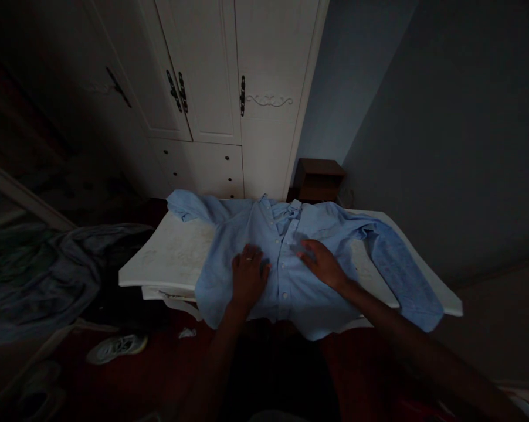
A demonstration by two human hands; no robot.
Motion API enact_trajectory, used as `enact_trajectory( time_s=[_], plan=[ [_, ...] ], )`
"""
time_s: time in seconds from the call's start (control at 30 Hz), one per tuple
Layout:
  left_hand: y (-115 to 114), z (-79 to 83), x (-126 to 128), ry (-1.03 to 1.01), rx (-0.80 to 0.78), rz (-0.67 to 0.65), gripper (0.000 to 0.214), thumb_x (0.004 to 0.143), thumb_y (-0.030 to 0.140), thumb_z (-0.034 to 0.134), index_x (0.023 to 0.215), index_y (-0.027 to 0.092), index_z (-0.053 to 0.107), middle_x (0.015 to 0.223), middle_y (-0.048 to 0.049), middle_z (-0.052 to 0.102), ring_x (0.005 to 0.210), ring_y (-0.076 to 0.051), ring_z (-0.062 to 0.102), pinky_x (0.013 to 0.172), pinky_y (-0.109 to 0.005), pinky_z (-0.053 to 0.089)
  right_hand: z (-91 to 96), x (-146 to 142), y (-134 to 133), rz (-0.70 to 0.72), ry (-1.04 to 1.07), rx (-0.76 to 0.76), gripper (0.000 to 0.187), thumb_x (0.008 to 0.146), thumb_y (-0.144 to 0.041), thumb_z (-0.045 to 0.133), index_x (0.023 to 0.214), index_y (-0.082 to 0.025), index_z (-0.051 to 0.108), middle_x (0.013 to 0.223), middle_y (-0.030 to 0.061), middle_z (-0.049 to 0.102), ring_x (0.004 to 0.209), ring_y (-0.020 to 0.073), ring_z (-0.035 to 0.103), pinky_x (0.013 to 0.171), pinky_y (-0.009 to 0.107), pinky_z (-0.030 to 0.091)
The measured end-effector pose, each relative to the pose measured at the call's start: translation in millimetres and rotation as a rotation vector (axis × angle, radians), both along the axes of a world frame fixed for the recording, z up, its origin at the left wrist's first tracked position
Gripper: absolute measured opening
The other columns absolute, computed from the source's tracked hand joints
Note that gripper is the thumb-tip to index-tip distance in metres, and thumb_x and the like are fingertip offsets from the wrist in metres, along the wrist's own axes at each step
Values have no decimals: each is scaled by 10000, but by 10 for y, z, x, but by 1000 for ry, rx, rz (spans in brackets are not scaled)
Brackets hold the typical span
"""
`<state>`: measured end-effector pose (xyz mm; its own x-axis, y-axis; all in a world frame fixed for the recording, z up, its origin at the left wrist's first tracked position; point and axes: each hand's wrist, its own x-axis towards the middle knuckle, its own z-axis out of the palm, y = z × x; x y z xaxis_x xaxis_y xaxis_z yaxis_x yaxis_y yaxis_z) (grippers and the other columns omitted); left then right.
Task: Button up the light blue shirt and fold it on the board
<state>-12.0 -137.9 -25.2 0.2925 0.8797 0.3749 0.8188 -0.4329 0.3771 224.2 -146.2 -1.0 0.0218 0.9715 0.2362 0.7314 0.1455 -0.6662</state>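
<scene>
Across the white desk [172,252], the blue shirt [284,258] aims its collar at the wardrobe [268,152], stretched longest sleeve to sleeve; left hand [249,278] and right hand [324,265] (each grip slack) over its front.

No readable text or numbers.

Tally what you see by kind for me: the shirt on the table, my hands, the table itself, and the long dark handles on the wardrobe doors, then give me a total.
Blue shirt: 1
Hands, left hand and right hand: 2
White table: 1
Long dark door handles: 4
Total: 8
</scene>
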Motion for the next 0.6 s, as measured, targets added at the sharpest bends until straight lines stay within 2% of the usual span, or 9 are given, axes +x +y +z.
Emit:
enact_trajectory(
  time_s=[0.07, 0.17, 0.27, 0.33, 0.5, 0.6],
  plan=[
    [27, -29, -145, 99, -4, 3, 442, 920, 449, 511, 1268, 186, 585, 1454, -168, 480, 1423, -328, 321, 1147, -615, 162, -111, 199, -69, 16, -236, 42, 490, 880, -476, 547, 1266, -175, 569, 1387, 166, 529, 1324, 323, 444, 1106, 496, 351],
    [56, -84, -314, 171, -13, -3, 574, 895, 545, 510, 1349, 193, 534, 1480, -193, 436, 1418, -341, 330, 1150, -619, 150, -364, 453, -227, -13, -446, 0, 658, 933, -577, 411, 1400, -117, 468, 1517, 211, 366, 1422, 357, 309, 1116, 558, 318],
    [62, -116, -401, 179, 1, -43, 644, 873, 589, 517, 1393, 208, 498, 1496, -187, 415, 1416, -339, 337, 1159, -589, 176, -575, 605, -361, 20, -543, 15, 745, 962, -603, 315, 1459, -53, 384, 1535, 232, 321, 1441, 325, 287, 1157, 507, 287],
    [62, -122, -431, 172, 14, -62, 682, 862, 609, 520, 1410, 204, 481, 1503, -188, 403, 1418, -340, 332, 1168, -570, 180, -645, 649, -408, 24, -570, 38, 769, 968, -606, 294, 1483, -38, 338, 1535, 237, 313, 1446, 305, 282, 1172, 483, 276],
    [85, -129, -601, 124, 3, -64, 772, 851, 618, 529, 1449, 143, 415, 1518, -207, 371, 1411, -351, 343, 1155, -524, 281, -676, 673, -437, 19, -567, 59, 764, 969, -600, 305, 1518, -69, 280, 1547, 216, 295, 1448, 301, 277, 1171, 486, 285],
    [130, -148, -865, 47, -28, 20, 677, 910, 548, 455, 1447, 138, 405, 1504, -184, 405, 1398, -326, 377, 1120, -505, 364, -674, 676, -452, 29, -549, 85, 731, 971, -588, 316, 1526, -114, 280, 1554, 187, 302, 1444, 297, 290, 1164, 492, 300]
  ],
)
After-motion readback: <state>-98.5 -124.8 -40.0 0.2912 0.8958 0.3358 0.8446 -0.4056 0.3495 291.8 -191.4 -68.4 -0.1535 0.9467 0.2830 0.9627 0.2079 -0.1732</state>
